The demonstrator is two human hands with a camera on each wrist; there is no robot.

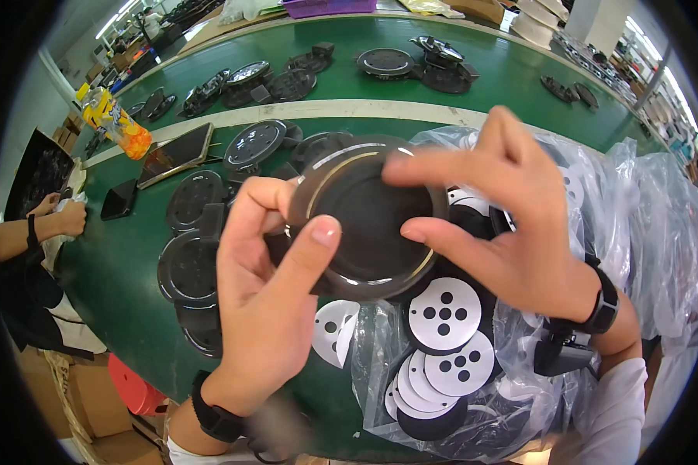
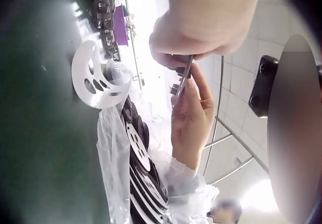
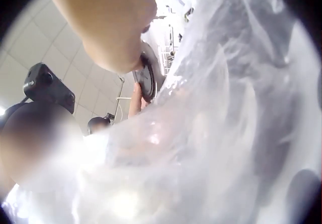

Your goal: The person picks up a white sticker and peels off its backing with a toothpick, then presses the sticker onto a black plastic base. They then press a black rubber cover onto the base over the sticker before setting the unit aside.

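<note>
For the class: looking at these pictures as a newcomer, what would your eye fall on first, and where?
Probably the dark round part, gripped by the left hand mid-view, with the blurred right hand at its face. Next, the white discs with black holes, below it, and the orange-and-yellow bottle at upper left.

Passage over left green tabletop, plastic bags crowding right
</note>
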